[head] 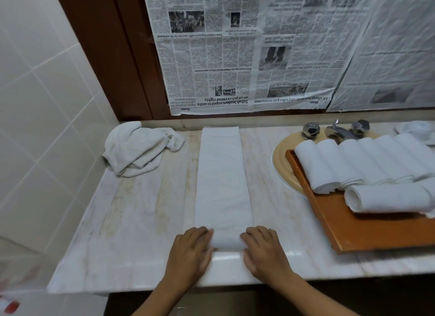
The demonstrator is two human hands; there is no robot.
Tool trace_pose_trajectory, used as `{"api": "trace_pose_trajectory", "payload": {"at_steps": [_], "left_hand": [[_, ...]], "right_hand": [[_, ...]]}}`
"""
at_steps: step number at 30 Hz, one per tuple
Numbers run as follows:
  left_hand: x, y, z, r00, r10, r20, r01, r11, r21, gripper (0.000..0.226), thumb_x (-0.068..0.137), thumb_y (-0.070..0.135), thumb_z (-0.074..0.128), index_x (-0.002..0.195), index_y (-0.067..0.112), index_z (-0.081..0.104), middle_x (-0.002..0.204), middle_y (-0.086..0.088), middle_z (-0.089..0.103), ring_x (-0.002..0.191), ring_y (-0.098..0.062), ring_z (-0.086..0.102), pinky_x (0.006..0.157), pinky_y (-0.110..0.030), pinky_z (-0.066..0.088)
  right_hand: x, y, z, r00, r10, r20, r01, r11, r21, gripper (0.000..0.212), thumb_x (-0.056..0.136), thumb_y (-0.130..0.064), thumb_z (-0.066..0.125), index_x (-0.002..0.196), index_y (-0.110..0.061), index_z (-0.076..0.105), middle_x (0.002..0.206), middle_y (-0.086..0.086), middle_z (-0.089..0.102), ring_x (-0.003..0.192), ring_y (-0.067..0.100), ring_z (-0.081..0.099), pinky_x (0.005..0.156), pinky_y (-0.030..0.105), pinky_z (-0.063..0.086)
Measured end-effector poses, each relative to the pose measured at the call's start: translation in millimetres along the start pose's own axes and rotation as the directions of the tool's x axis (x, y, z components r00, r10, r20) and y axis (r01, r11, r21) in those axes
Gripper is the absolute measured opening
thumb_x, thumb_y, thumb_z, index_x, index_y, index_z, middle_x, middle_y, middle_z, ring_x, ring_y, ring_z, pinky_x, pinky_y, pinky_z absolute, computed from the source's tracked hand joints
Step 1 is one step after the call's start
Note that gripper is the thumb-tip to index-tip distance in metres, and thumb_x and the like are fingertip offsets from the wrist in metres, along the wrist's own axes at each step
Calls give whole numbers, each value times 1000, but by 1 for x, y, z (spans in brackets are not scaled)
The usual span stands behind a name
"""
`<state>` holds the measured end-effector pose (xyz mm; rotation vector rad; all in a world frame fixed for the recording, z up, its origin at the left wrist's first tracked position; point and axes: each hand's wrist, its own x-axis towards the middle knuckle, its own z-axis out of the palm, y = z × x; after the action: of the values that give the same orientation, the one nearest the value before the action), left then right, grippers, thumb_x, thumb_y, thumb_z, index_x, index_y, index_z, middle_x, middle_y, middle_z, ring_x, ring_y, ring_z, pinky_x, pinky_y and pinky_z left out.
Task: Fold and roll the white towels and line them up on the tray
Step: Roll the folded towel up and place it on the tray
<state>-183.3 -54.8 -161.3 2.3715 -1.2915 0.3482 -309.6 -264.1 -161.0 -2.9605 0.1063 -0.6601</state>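
I see the folded towel point(222, 179) lying as a long strip on the marble surface point(141, 233), running from the back wall to the front edge. Its near end is turned up into a short roll. The left grip point(191, 247) and the right grip point(261, 247) each hold one end of that roll, fingers curled over it.

At right, the wooden tray point(367, 231) sits partly over the sink basin point(280, 160). It carries a row of rolled towels point(353, 162) side by side, with one more roll point(388, 198) lying crosswise in front of them. A crumpled towel point(138, 148) lies in the back left corner.
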Motion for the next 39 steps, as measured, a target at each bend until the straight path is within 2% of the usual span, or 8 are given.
{"api": "trace_pose_trajectory", "payload": {"at_steps": [12,17,20,23,27,33,37,39], "left_hand": [[15,-3,-4,994,-27,108,27,1000,3,36,82,36,53,105,15,71,103,1,71,95,-18,63,76,-30,39],[25,-8,-25,936,-209,281,275,936,-220,22,97,31,53,116,31,65,105,13,71,94,-12,64,83,-24,41],[21,-9,-21,925,-258,279,327,914,-241,35,92,48,39,108,34,67,106,17,61,98,-10,55,87,-30,44],[22,-6,-16,942,-292,164,318,934,-161,22,85,37,51,98,29,67,104,11,56,92,-13,52,76,-31,43],[6,7,-15,998,-39,-41,37,998,-54,13,82,17,56,88,22,66,97,6,60,84,-18,57,69,-27,34],[-12,1,-4,987,-45,152,34,997,73,45,82,33,56,122,17,68,127,-1,65,120,-20,57,82,-32,37],[18,-4,-5,973,-68,220,65,998,21,55,64,33,84,115,17,69,112,0,68,104,-19,61,78,-36,48],[26,-12,-13,954,-32,299,40,999,-19,51,70,42,74,115,21,68,108,3,68,97,-19,63,74,-35,49]], "right_hand": [[31,10,-11,969,-11,248,-17,994,110,43,63,-17,78,104,-19,66,99,-4,65,83,14,62,78,24,51],[48,13,-39,765,172,621,-525,725,445,28,86,-19,58,109,-29,44,101,1,58,78,11,53,65,15,42],[46,4,-33,733,258,629,-622,628,468,21,84,-17,58,97,-29,47,102,3,57,79,14,51,63,17,42],[40,-12,-18,848,401,347,-484,853,194,25,77,-16,63,100,-25,58,103,-1,54,93,17,48,76,27,41],[16,-23,-10,995,81,54,-84,994,63,22,67,-7,56,85,-17,64,90,3,58,74,24,55,68,31,37],[3,-12,-5,975,-20,219,23,1000,-13,51,72,-35,62,118,-14,58,115,6,62,102,25,56,80,39,48],[26,-2,-6,965,-2,264,-12,999,51,54,65,-29,83,112,-15,61,102,2,67,87,21,63,76,36,52],[37,3,-16,931,-26,363,-5,996,84,43,74,-32,79,111,-17,63,101,-1,65,88,19,61,79,32,50]]}}
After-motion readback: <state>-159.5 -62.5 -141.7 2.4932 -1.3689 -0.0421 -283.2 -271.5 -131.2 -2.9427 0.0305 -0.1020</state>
